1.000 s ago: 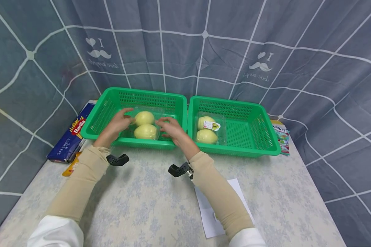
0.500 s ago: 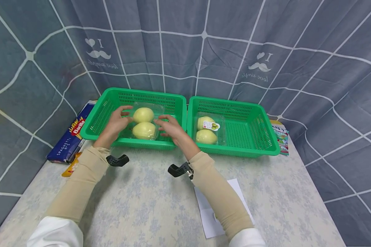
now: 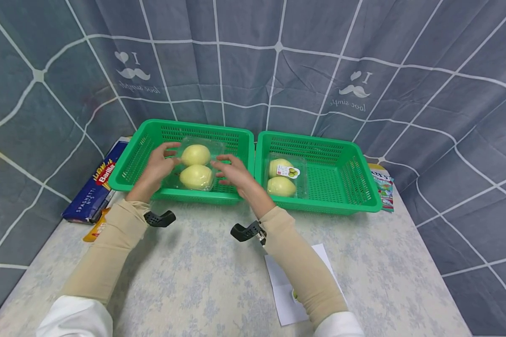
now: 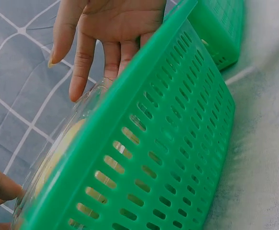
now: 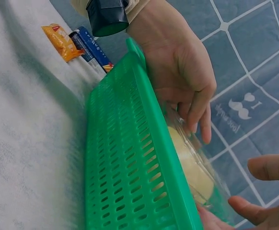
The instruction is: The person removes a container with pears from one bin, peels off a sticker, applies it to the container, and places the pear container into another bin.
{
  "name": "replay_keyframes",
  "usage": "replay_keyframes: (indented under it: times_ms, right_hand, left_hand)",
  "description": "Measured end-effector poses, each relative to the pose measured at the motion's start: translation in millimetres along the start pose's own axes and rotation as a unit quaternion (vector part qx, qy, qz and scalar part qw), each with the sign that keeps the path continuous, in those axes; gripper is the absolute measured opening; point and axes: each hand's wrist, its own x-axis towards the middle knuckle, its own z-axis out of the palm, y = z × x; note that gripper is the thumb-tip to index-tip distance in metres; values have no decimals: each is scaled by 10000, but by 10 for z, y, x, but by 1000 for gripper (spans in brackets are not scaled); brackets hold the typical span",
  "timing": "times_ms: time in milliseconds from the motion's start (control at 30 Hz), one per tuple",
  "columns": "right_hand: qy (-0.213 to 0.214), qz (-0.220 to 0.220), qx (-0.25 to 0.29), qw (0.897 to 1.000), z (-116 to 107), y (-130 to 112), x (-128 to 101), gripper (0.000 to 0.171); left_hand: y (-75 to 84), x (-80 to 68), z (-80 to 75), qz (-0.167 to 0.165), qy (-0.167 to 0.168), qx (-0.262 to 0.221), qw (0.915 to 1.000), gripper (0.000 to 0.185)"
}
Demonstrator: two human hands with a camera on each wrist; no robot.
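Your left hand [image 3: 159,164] and right hand [image 3: 234,172], fingers loosely extended, touch the fruit box [image 3: 197,177], seemingly not yet clear of the left basket [image 3: 194,195] (the second box [image 3: 281,186] sits in the right basket [image 3: 326,180]).

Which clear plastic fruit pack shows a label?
The clear pack in the right green plastic basket, bearing a white printed label; the other pack, in the left green plastic basket, shows none.

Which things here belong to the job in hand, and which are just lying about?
Apparently in the job:
left hand
right hand
fruit pack between them
left basket
perhaps right basket and its pack

Apparently lying about:
spaghetti box
orange packet
paper
far-right packet
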Motion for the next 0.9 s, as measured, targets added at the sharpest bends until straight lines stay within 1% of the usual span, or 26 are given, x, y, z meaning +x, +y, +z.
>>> replay_keyframes:
  times_ms: [300, 400, 600, 800, 900]
  right_hand:
    - [385, -153, 322, 9986, -15, -32, -38, 46]
    - [408, -214, 351, 9983, -24, -40, -57, 47]
    - [397, -383, 336, 9979, -67, -73, -119, 48]
    - [431, -431, 499, 9969, -118, -133, -191, 47]
    - [452, -528, 447, 9966, -145, -152, -228, 47]
  left_hand:
    - [59, -40, 6, 153, -2, -163, 9998, 58]
    - [86, -67, 9, 186, 28, -203, 9996, 58]
    - [138, -123, 4, 341, 150, -486, 9981, 57]
    - [192, -168, 1, 346, 263, -617, 9972, 55]
    - [215, -189, 0, 357, 344, -635, 9968, 53]
